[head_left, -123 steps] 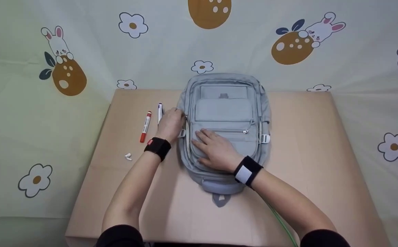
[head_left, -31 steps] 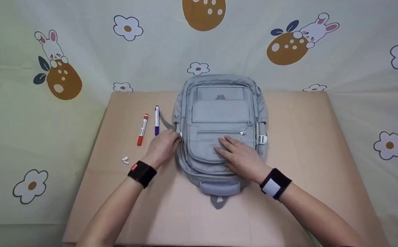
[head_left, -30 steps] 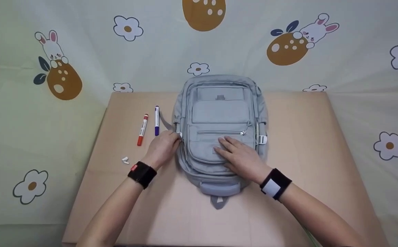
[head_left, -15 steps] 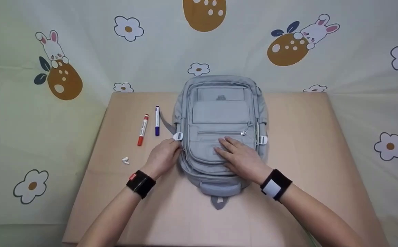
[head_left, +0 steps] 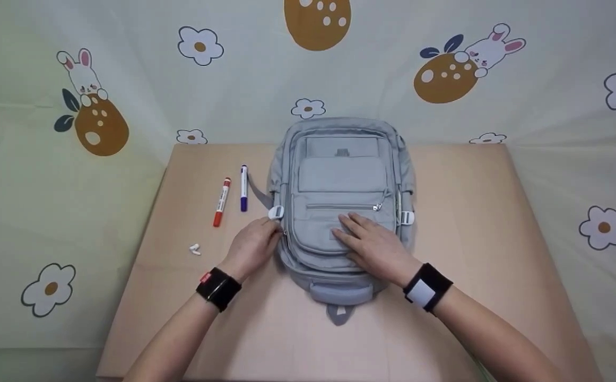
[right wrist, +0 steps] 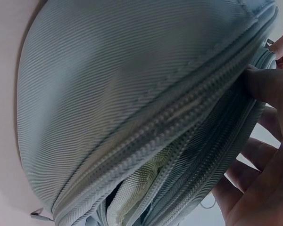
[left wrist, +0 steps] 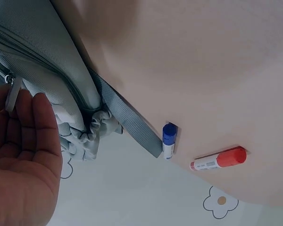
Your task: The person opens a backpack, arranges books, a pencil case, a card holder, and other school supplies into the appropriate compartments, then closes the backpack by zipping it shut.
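A grey-blue backpack (head_left: 342,175) lies front side up, its carry handle (head_left: 341,292) toward me. Along its left side my left hand (head_left: 251,245) pinches a metal zipper pull (left wrist: 13,93) between thumb and curled fingers, just below the white side buckle (head_left: 276,212). My right hand (head_left: 376,245) rests on the lower front with fingers extended and spread. In the right wrist view its thumb touches the fabric beside the zipper (right wrist: 179,110), whose two edges stand apart there. Pale lining (right wrist: 137,188) shows in that gap.
Left of the backpack lie a red marker (head_left: 222,202), a blue marker (head_left: 244,188) and a pair of white earbuds (head_left: 195,249). A grey strap (left wrist: 127,115) sticks out from the backpack's left side. All stand on a tan table (head_left: 472,254) before a patterned curtain (head_left: 244,90).
My left hand has moved down the backpack's left side with the zipper pull, uncovering the white buckle and the blue marker. My right hand shifted right across the front, then stayed still.
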A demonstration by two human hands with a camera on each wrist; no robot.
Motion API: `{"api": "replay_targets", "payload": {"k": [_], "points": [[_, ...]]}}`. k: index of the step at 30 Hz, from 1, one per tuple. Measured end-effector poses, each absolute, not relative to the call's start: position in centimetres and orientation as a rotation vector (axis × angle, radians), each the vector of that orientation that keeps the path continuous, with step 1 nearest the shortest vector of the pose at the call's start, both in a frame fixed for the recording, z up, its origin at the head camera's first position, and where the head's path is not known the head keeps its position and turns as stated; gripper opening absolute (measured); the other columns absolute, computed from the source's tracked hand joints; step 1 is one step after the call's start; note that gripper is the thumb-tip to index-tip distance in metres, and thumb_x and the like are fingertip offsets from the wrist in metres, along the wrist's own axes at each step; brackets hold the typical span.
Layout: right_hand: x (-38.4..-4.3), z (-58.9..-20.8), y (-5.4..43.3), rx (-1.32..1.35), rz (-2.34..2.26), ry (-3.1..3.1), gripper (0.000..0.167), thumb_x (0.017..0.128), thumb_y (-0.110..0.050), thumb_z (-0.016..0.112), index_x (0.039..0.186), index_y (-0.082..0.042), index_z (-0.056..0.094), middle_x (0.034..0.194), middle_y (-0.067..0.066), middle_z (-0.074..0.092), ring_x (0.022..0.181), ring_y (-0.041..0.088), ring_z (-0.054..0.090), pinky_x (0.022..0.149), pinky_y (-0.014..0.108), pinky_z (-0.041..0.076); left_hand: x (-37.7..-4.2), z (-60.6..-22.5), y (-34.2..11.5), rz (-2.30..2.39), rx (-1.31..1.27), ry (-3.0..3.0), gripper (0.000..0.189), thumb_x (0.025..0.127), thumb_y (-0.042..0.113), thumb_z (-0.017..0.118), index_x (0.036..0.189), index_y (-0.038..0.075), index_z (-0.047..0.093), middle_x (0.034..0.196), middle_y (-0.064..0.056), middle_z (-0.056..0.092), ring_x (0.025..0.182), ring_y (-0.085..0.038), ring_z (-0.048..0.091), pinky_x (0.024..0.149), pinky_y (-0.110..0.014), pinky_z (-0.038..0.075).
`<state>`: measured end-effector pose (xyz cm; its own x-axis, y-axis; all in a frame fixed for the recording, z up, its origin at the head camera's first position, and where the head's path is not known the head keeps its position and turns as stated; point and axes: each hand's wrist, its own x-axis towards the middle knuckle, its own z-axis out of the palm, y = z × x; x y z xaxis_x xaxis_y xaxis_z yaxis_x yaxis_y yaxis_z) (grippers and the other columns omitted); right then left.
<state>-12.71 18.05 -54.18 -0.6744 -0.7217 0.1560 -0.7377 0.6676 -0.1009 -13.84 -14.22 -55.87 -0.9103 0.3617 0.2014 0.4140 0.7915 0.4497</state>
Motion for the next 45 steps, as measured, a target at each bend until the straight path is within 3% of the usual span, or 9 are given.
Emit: {"api": "replay_targets", "payload": {"k": [20,30,39,45], "points": [[-12.4,-54.7,18.1,1.206,0.249,-2.755,0.055,0.098,-0.028,0.069,0.15,-0.018,0.053,0.159,0.014,0.041,0.146,0.035,0.037,0.114,0.051,0.038,-10.5,-56.5,-13.7,-0.826,-0.547,-2.971,0.008,0.096,0.012,0.069,0.104,0.012,0.069,0.093,0.001,0.066,0.087,-0.016,0.063,0.079,-0.038,0.055],[-12.2,-54.3,19.4,1.226,0.331,-2.705,0.068,0.094,-0.029,0.073,0.154,-0.014,0.046,0.161,0.014,0.038,0.148,0.034,0.033,0.118,0.05,0.031,-10.7,-56.6,-13.6,-0.854,-0.52,-2.95,0.006,0.096,0.012,0.071,0.101,0.013,0.067,0.091,0.003,0.064,0.085,-0.015,0.061,0.077,-0.036,0.054],[-11.1,-54.6,23.9,1.097,0.36,-2.738,0.077,0.086,-0.026,0.084,0.152,-0.011,0.049,0.16,0.015,0.04,0.148,0.035,0.034,0.113,0.052,0.038,-10.5,-56.6,-13.8,-0.842,-0.535,-2.874,0.01,0.091,0.013,0.076,0.095,0.013,0.067,0.088,0.003,0.064,0.084,-0.015,0.062,0.075,-0.035,0.054],[-11.3,-55.3,24.7,1.07,0.352,-2.753,0.071,0.089,-0.028,0.081,0.152,-0.014,0.051,0.16,0.014,0.04,0.147,0.035,0.035,0.111,0.052,0.041,-10.5,-56.5,-13.7,-0.812,-0.551,-2.89,0.011,0.091,0.014,0.076,0.092,0.013,0.065,0.086,0.004,0.062,0.08,-0.015,0.06,0.072,-0.035,0.052]]}}
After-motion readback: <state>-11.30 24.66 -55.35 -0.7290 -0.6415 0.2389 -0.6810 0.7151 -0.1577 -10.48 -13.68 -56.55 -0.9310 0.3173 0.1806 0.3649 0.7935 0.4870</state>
